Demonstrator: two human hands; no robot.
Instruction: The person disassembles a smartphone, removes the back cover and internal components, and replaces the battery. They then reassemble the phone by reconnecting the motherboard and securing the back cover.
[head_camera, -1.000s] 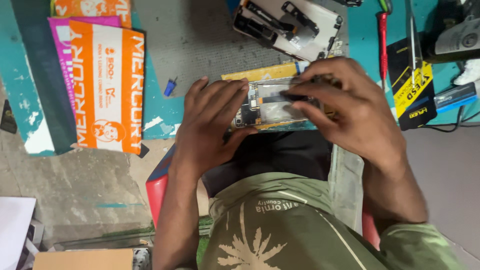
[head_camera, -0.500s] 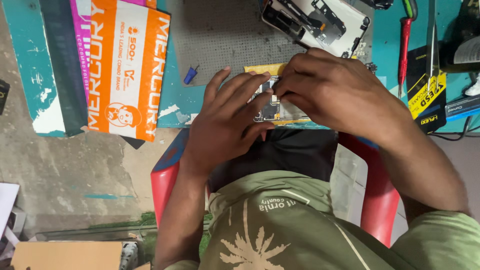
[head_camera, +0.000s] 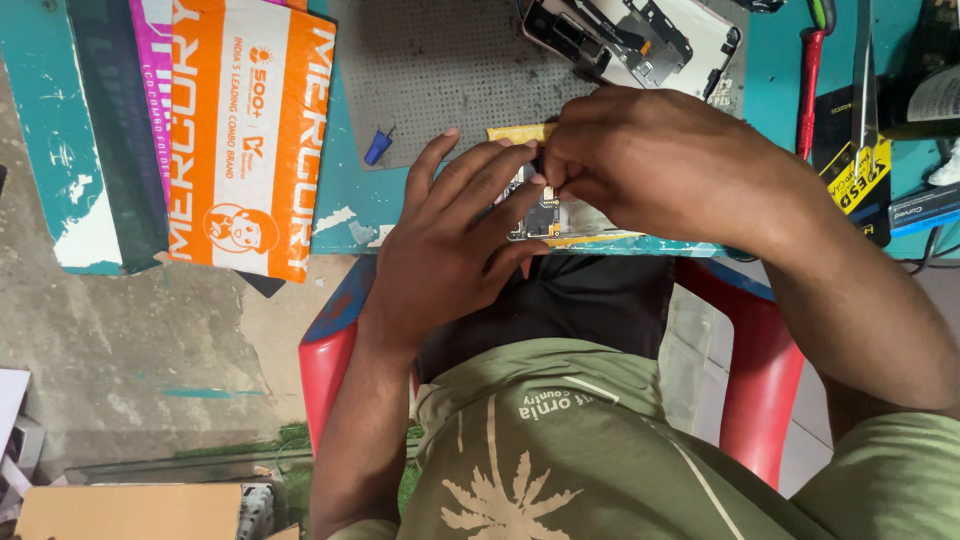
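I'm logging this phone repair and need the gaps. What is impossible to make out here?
Head view only:
- Opened phone: mostly covered by the left hand and right hand.
- What the right fingertips pinch: too small.
- Second opened phone: cut by the top edge.

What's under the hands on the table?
Under the left hand and right hand lies an opened phone with its insides showing, on the teal table. Most of the phone is covered by the hands.

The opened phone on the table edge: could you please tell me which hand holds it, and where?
The left hand steadies the opened phone from its left side; the right hand pinches at its top.
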